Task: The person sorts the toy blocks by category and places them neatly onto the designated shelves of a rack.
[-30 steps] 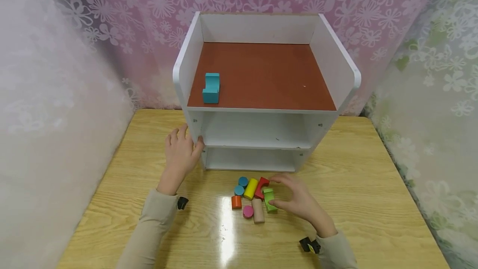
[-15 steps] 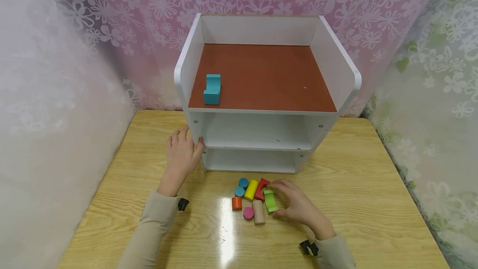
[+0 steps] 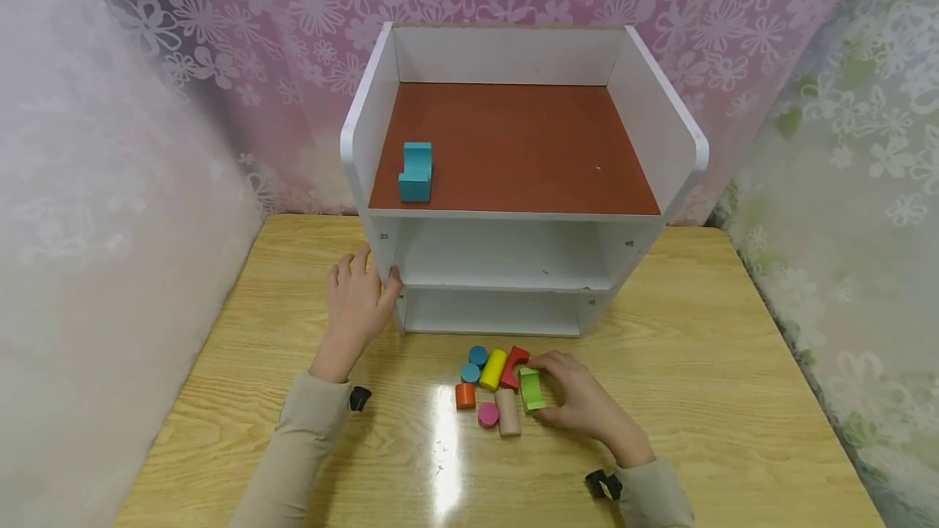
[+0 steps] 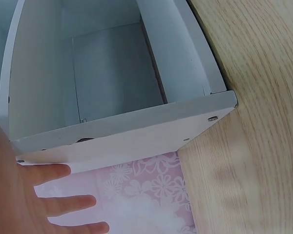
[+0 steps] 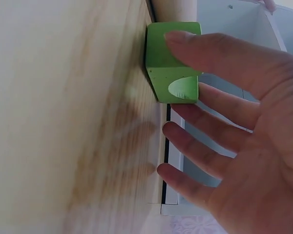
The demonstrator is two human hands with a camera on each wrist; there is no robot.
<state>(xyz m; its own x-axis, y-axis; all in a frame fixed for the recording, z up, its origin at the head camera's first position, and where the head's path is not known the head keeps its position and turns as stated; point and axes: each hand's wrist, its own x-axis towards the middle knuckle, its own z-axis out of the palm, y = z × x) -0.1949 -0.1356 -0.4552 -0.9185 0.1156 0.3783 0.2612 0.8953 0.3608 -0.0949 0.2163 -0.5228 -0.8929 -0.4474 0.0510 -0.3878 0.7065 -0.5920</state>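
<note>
My right hand (image 3: 583,402) pinches a green toy block (image 3: 531,390) with a curved cut-out, thumb on its near end and fingers at the far end. In the right wrist view the thumb lies on the end face of the green block (image 5: 171,53), low at the tabletop; the other fingers spread beyond it. My left hand (image 3: 356,300) rests against the left side of a white shelf unit (image 3: 506,218), thumb at the front edge. In the left wrist view its fingers (image 4: 68,204) are straight along the outer panel. A turquoise notched block (image 3: 416,178) sits on the brown top.
Beside the green block lie a red arch block (image 3: 513,365), a yellow cylinder (image 3: 494,370), a plain wooden cylinder (image 3: 508,412), an orange block (image 3: 465,396), a pink round block (image 3: 487,415) and two blue round blocks (image 3: 478,356). All rest on a wooden table (image 3: 734,398) before the shelf.
My right hand's thumb and fingers have closed onto the ends of the green block, which has shifted very slightly. The left hand stays at the shelf's side.
</note>
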